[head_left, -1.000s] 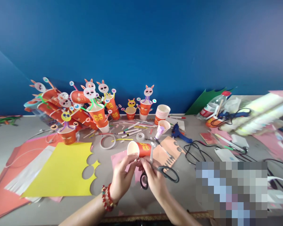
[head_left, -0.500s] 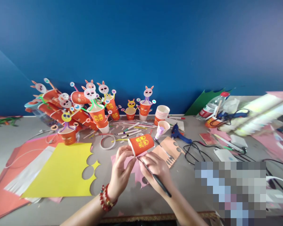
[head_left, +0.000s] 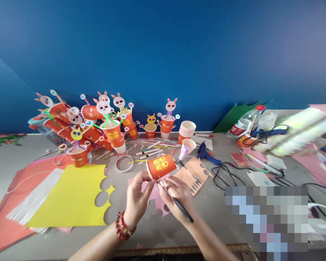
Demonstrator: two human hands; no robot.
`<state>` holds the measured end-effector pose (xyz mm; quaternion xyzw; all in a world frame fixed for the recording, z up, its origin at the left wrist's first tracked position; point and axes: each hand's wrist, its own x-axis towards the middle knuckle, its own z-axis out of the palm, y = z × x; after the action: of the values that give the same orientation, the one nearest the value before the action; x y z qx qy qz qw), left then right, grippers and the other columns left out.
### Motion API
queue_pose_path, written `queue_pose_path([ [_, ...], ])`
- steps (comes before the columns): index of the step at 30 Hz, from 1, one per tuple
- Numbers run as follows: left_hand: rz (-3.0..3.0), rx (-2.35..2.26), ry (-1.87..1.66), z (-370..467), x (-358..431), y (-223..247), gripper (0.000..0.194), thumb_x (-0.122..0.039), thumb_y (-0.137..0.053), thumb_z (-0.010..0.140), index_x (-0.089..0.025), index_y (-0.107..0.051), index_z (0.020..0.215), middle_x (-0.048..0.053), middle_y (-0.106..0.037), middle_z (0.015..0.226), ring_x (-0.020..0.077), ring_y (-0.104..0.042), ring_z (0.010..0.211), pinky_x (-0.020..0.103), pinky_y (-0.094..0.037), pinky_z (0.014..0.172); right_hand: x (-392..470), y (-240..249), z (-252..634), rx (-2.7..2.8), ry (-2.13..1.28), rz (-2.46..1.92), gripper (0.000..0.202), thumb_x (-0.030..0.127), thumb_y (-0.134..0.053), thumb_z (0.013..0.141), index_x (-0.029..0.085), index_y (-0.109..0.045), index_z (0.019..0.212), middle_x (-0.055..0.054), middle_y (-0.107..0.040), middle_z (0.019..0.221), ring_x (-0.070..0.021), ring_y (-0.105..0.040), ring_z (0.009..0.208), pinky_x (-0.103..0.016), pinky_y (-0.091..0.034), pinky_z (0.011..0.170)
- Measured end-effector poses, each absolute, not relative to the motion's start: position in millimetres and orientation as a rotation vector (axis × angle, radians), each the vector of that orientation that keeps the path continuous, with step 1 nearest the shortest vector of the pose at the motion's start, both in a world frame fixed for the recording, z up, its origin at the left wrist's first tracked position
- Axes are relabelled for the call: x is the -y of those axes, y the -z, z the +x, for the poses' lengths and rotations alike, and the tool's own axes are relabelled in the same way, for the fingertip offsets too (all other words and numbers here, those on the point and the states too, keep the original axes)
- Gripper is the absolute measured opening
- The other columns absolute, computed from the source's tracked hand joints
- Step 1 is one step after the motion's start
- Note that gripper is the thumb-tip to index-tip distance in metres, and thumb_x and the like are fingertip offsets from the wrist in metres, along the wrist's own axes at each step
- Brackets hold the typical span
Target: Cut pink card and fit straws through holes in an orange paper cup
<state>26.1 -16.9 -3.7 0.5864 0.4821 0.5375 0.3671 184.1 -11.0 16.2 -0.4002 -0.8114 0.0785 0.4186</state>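
An orange paper cup (head_left: 161,166) with yellow lettering lies on its side in the air, its white rim toward the left. My left hand (head_left: 137,194), wearing red beads at the wrist, grips it at the rim between thumb and fingers. In my right hand (head_left: 179,194) is a slim craft knife (head_left: 181,209) with a black handle and a thin metal tip. That tip reaches the lower side of the cup near the rim; whether it has gone through I cannot tell. A pink paper sheet (head_left: 160,203) with cut-outs lies beneath both hands.
Decorated cups (head_left: 112,132) with paper animal heads crowd the back left. Behind the hands are stacked cups (head_left: 187,129), a tape roll (head_left: 124,164) and a blue glue gun (head_left: 208,154). Yellow paper (head_left: 70,195) lies left; black cables (head_left: 228,175) and a bottle (head_left: 243,123) are right.
The cup has shifted slightly left and turned a little in my left hand. My right hand has moved slightly left, and the knife tip now shows against the cup's side.
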Motion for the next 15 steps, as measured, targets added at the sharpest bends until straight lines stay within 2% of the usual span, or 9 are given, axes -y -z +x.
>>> queue_pose_path([
  [6, 1.387, -1.205, -1.455, 28.9, 18.5, 5.5, 0.010, -0.027, -0.064, 0.089, -0.018, -0.064, 0.085, 0.003, -0.066, 0.083, 0.0172, -0.063, 0.079, 0.027, -0.052, 0.075, 13.5, -7.2, 174.5, 1.890, -0.342, -1.070, 0.028, 0.017, -0.047, 0.097, 0.020, -0.060, 0.072, -0.004, -0.064, 0.065, -0.0180, -0.061, 0.061, -0.030, -0.048, 0.062],
  [11, 1.121, -1.046, -1.516, 35.5, 19.2, 8.8, 0.012, -0.026, -0.069, 0.086, -0.017, -0.062, 0.081, 0.001, -0.062, 0.080, 0.0151, -0.063, 0.075, 0.026, -0.053, 0.072, 17.9, 0.9, 169.7, 1.694, -0.617, -1.150, 0.030, 0.027, -0.048, 0.100, 0.020, -0.060, 0.073, -0.003, -0.064, 0.065, -0.0181, -0.062, 0.063, -0.028, -0.050, 0.063],
  [15, 0.921, -0.926, -1.533, 39.1, 19.8, 12.7, 0.013, -0.024, -0.073, 0.083, -0.017, -0.062, 0.081, 0.000, -0.064, 0.080, 0.0127, -0.062, 0.074, 0.024, -0.052, 0.072, 21.0, 3.5, 168.6, 1.615, -0.652, -1.193, 0.031, 0.032, -0.048, 0.100, 0.021, -0.060, 0.074, -0.003, -0.066, 0.067, -0.0186, -0.064, 0.065, -0.027, -0.051, 0.061],
])
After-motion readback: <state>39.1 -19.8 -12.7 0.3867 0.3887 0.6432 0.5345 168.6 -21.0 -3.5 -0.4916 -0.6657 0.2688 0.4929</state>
